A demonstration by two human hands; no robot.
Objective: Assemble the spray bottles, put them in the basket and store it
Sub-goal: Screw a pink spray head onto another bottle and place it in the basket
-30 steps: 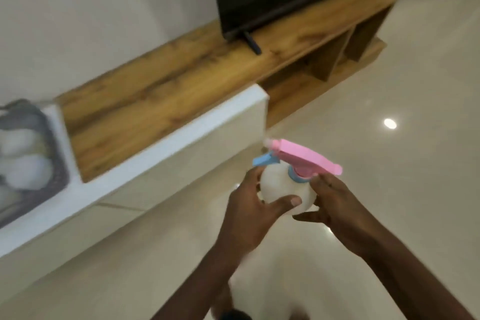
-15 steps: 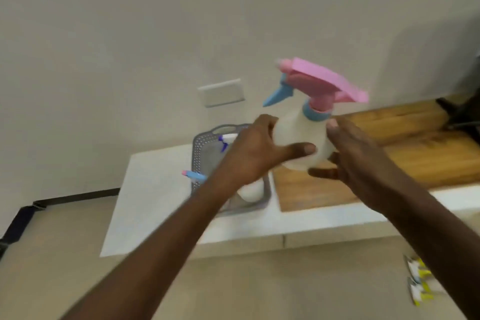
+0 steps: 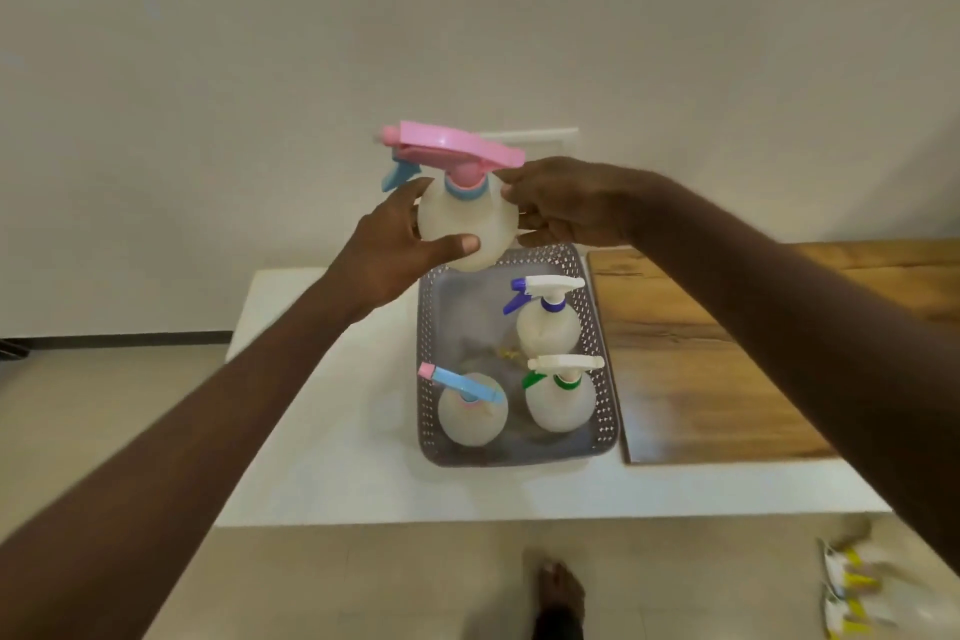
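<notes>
Three assembled spray bottles are standing in the grey perforated plastic basket (image 3: 597, 327) at frame centre. Just above its far-left corner, I am watching the left hand (image 3: 387, 250) and right hand (image 3: 566, 203) grasping the round translucent bottle with the pink trigger head (image 3: 462, 224), fingers wrapping its body. Lowering it, I judge the pink head could be catching the white-and-blue sprayer (image 3: 545, 287), tipping that bottle.

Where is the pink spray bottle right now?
In the head view, the pink spray bottle is held up between the left hand and right hand, above the basket's far end.
</notes>
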